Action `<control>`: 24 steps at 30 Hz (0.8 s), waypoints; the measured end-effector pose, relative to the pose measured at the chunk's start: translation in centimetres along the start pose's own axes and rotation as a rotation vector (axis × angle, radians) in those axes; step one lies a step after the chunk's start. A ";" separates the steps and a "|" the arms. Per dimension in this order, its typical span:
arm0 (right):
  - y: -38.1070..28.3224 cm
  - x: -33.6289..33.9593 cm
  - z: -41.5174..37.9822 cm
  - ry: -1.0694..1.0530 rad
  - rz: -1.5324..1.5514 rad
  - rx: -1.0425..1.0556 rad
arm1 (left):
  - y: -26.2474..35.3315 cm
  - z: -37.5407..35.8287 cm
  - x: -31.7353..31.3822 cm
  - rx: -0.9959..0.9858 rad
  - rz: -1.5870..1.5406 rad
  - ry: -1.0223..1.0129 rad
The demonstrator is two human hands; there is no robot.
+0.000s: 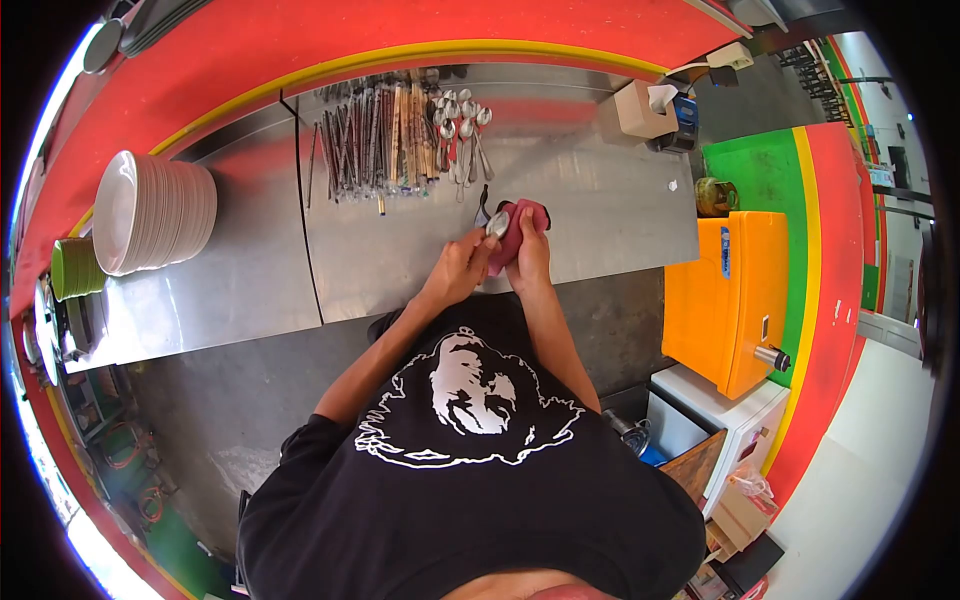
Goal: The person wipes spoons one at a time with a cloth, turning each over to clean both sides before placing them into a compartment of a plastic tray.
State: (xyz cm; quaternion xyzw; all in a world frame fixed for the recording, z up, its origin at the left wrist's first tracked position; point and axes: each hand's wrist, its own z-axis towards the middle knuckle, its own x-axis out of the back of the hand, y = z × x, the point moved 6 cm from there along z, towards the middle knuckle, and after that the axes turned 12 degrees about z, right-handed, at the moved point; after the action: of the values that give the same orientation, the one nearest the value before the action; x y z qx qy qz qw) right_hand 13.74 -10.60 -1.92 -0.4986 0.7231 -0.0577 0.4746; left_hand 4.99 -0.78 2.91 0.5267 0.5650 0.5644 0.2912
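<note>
My left hand [458, 268] is closed on a metal spoon [497, 225], its bowl pointing up and away from me beside a pink cloth [511, 248]. My right hand [533, 247] grips that cloth, which is bunched up and partly against the spoon. Just behind the spoon is a thin dark, curved piece [484, 198]; I cannot make out what it is. Both hands are over the front part of the steel table [400, 262]. Farther back lie several spoons [466, 128] in a group, next to a row of wrapped chopsticks [375, 140].
A tall stack of white plates [165, 213] stands at the left, with green dishes [78, 268] beside it. A tissue box [640, 112] and a dark blue device [684, 122] sit at the back right. An orange cabinet [715, 300] stands right of the table.
</note>
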 end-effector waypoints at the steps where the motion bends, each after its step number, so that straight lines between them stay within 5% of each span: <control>1: 0.4 0.4 -0.1 0.010 0.092 -0.017 | -0.1 0.3 0.4 0.016 -0.033 0.039; 7: 4.3 0.7 -2.2 -0.354 -0.052 -0.258 | 0.1 4.3 2.2 0.026 -0.409 0.154; 14: 4.1 -0.2 -4.1 -0.387 0.071 -0.492 | 1.2 7.3 1.3 -0.064 -0.659 0.095; 17: 3.8 1.3 -3.0 -0.389 0.102 -0.432 | 1.0 7.8 1.0 -0.001 -0.425 0.059; 21: 2.2 3.3 -1.7 -0.107 -0.214 -0.115 | 1.5 8.8 1.3 -0.045 -0.257 0.152; 24: -1.1 0.7 -3.3 -0.138 -0.376 0.016 | 3.2 9.9 1.9 -0.060 -0.148 0.132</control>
State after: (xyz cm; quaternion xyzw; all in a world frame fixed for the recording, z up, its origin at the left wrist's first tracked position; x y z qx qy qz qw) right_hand 11.94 -13.01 0.02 -0.6239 0.5824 -0.1170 0.5078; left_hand 14.48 3.67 4.54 0.4363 0.6030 0.5916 0.3099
